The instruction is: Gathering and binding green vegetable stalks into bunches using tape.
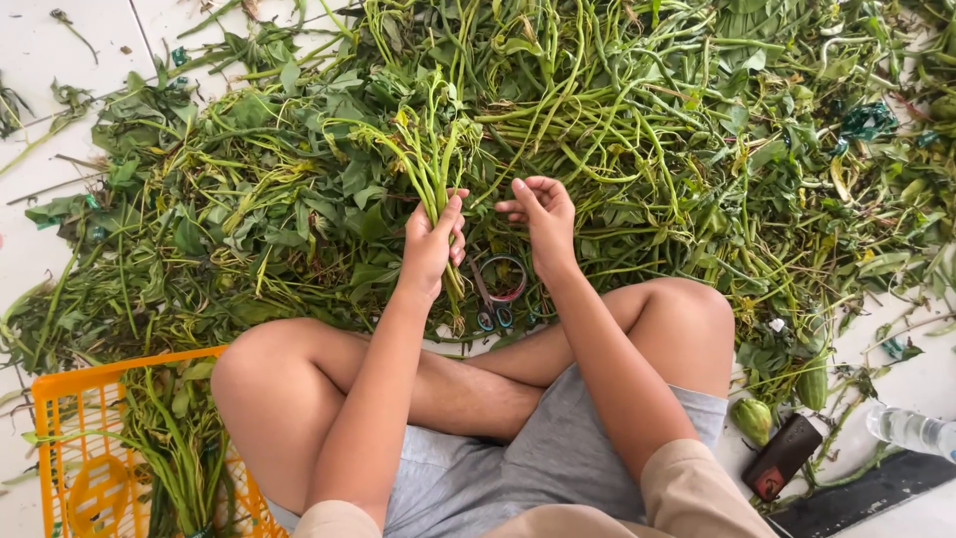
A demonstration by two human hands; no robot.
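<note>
My left hand (432, 242) grips a small bunch of green leafy stems (426, 159), holding it upright over the pile. Just to its right, my right hand (541, 214) hovers with curled fingers apart and nothing in it. A large heap of green stems and leaves (617, 120) covers the floor in front of my crossed legs. Scissors (496, 289) with red and blue handles lie on the greens just below both hands.
An orange plastic basket (60, 399) with several trimmed stems stands at my lower left. At the lower right lie a dark flat phone-like object (784, 455), a clear plastic bottle (911, 429) and a dark board (866, 490). White tiled floor (40, 60) shows at the upper left.
</note>
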